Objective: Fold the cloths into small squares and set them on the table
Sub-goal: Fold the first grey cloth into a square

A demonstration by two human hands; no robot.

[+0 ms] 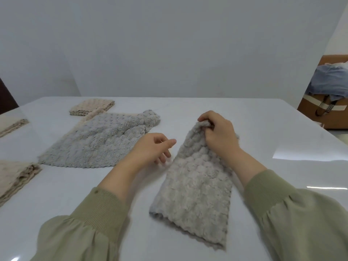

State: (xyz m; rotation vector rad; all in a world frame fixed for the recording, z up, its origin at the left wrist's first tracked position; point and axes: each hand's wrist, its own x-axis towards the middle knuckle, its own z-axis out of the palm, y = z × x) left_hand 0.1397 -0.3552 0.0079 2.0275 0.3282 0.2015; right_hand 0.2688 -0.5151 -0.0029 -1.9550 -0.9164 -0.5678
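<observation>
fleecy grey cloth lies under the right hand pinching its far end; left hand loosely open beside it.

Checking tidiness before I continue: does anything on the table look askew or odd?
Only the flat grey cloth: its far right corner is rumpled, and it overlaps a beige cloth underneath. The folded beige stacks look neat.

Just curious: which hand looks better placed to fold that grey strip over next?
Probably the right hand: it already pinches the far end of the grey strip. The left hand hovers beside it, open.
</observation>
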